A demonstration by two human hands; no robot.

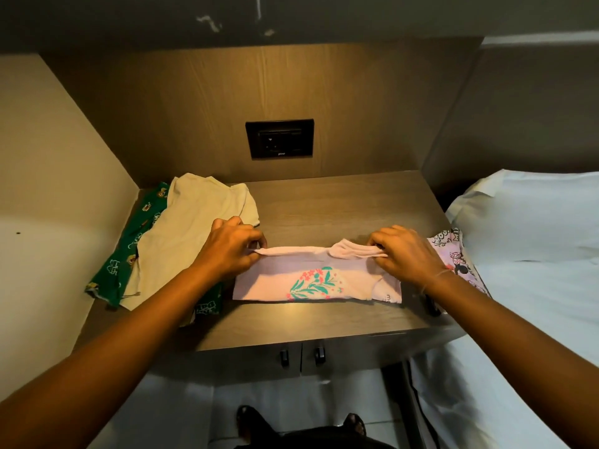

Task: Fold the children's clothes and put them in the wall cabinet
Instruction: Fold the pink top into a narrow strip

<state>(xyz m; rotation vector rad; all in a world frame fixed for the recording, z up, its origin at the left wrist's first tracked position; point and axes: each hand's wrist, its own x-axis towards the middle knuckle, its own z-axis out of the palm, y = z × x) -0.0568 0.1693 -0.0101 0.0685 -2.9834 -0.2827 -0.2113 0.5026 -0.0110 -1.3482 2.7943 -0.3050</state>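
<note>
Pale pink floral-print cotton top [319, 281] half folded on grey wooden countertop [340, 202]; left hand [231, 246] and right hand [406, 254] each pinch its far edge. Cream shirt [191, 228], green printed garment [129, 247] at left, lilac cartoon-print garment [453, 254] at right lie unfolded; nothing visibly stowed in cabinet.

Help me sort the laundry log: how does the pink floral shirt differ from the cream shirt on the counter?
The pink floral shirt is partly folded into a narrow band; the cream shirt lies spread out, unfolded. Both hands, left hand and right hand, grip the pink one's top edge; the cream one is not gripped. The pink one lies on bare counter; the cream one lies over a green printed garment. Both are small tops.
</note>
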